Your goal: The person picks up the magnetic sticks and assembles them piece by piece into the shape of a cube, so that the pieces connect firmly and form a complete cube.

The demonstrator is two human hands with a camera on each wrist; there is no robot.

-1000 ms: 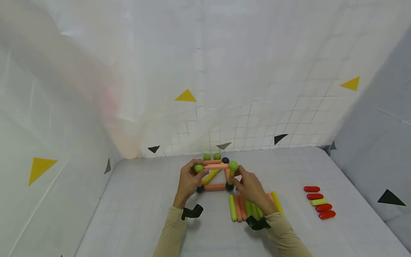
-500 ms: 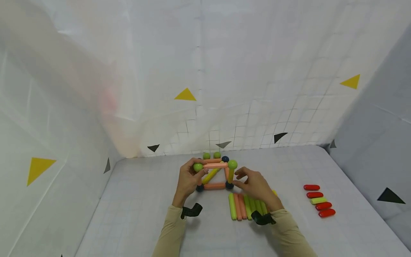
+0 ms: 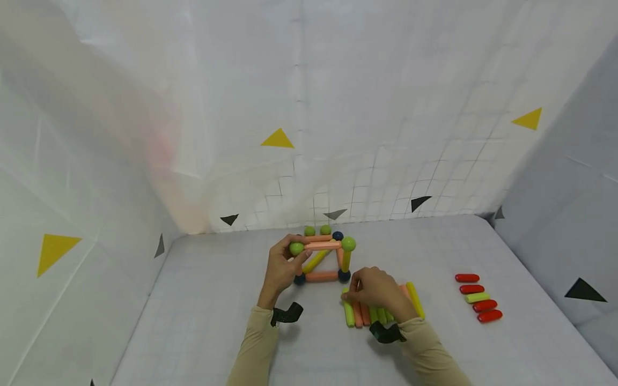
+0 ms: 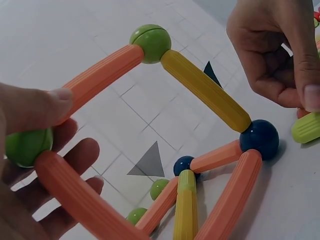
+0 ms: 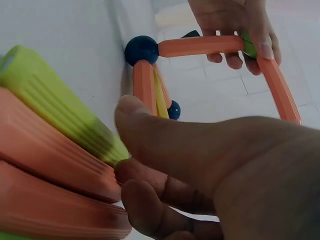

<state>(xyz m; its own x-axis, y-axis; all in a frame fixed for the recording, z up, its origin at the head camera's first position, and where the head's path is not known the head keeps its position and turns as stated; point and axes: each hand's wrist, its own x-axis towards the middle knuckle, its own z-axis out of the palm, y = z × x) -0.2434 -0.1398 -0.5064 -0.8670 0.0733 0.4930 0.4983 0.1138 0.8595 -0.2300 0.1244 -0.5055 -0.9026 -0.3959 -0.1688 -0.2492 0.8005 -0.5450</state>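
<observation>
My left hand (image 3: 279, 271) holds the upper left corner of a building-stick frame, its thumb on the orange stick (image 4: 107, 72) and its fingers around the green ball (image 4: 27, 150). From the other green ball (image 4: 150, 44), a yellow stick (image 4: 207, 92) drops to a dark blue ball (image 4: 258, 140) of the orange base, which a yellow diagonal crosses. My right hand (image 3: 379, 292) is at the stick row, thumb and forefinger bracketing the far end of the lime green stick (image 5: 55, 102). That stick still lies beside two orange sticks (image 5: 45, 145).
Behind the base sit two loose green balls (image 3: 325, 230). More green, orange and yellow sticks (image 3: 415, 300) continue the row, partly hidden under my right hand. At the right lie several short red pieces (image 3: 484, 305) with one lime piece (image 3: 477, 297). White sheeting walls surround the table.
My right hand has let go of the upright yellow stick at the frame's right corner and moved down toward me to the lime green stick. My left hand keeps its hold.
</observation>
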